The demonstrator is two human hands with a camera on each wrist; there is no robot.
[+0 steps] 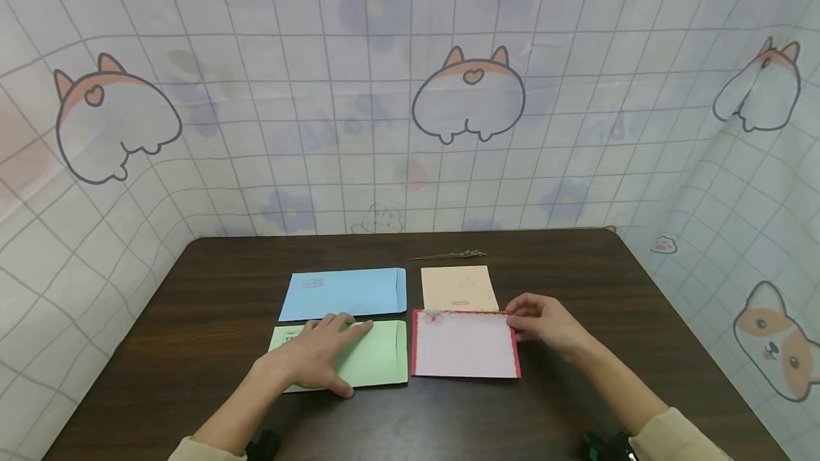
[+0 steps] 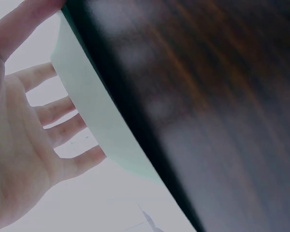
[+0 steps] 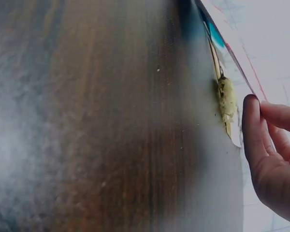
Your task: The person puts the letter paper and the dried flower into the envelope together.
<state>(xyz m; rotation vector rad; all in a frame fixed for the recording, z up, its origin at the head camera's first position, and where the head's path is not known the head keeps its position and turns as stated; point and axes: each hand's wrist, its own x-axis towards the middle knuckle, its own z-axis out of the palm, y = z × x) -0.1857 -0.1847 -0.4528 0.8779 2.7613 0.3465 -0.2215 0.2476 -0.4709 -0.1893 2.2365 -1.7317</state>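
Observation:
My left hand (image 1: pixel 317 354) lies with spread fingers over a green envelope (image 1: pixel 378 354), thumb at its near edge. In the left wrist view the fingertips of that hand (image 2: pixel 19 130) reach the edge of the pale green envelope (image 2: pixel 87 96). My right hand (image 1: pixel 544 322) pinches the upper right corner of a pale pink card (image 1: pixel 466 347) with a red border, just right of the green envelope. Thumb and finger of the right hand (image 3: pixel 273 154) meet at the card's thin edge (image 3: pixel 246 72) in the right wrist view.
Behind the green envelope lies a blue envelope (image 1: pixel 346 294). A beige sheet of paper (image 1: pixel 458 287) sits behind the pink card, and a dried flower sprig (image 1: pixel 448 255) lies farther back. The dark wooden table (image 1: pixel 186 347) meets a patterned white curtain (image 1: pixel 320 126) at the back and sides.

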